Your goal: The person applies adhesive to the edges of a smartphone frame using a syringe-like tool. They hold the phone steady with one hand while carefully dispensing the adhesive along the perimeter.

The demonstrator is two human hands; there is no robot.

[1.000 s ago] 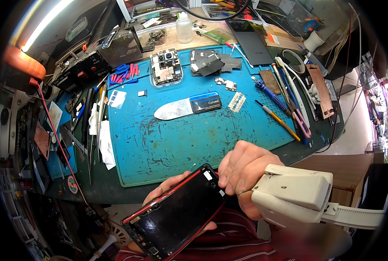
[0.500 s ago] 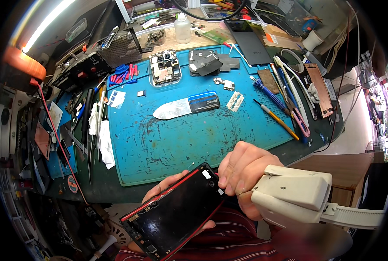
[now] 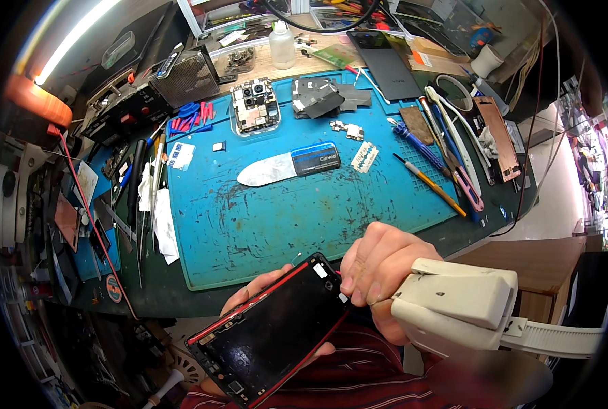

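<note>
A black phone frame with red strips along its long edges (image 3: 270, 330) is tilted in front of the mat's near edge. My left hand (image 3: 255, 288) is closed around it from beneath, fingers along the far side and thumb at the near side. A thin pale wire end (image 3: 295, 258) pokes out past the frame's far edge. My right hand (image 3: 386, 269) is closed at the frame's upper right corner, fingers curled together. A bit of red shows by its fingertips, but what they pinch is hidden. A cream plastic unit with a ribbed strap (image 3: 457, 303) covers the right wrist.
On the blue mat (image 3: 249, 238) lie a pointed metal pry blade (image 3: 287, 165), a razor blade (image 3: 365, 157), a phone circuit board with cameras (image 3: 255, 105) and black sheets (image 3: 324, 97). Tools, including a yellow-handled one (image 3: 433, 186), line the right. A dark phone (image 3: 384, 65) lies behind.
The view has shifted slightly, so the things on the mat sit a little further left. Both hands keep nearly the same hold on the phone frame.
</note>
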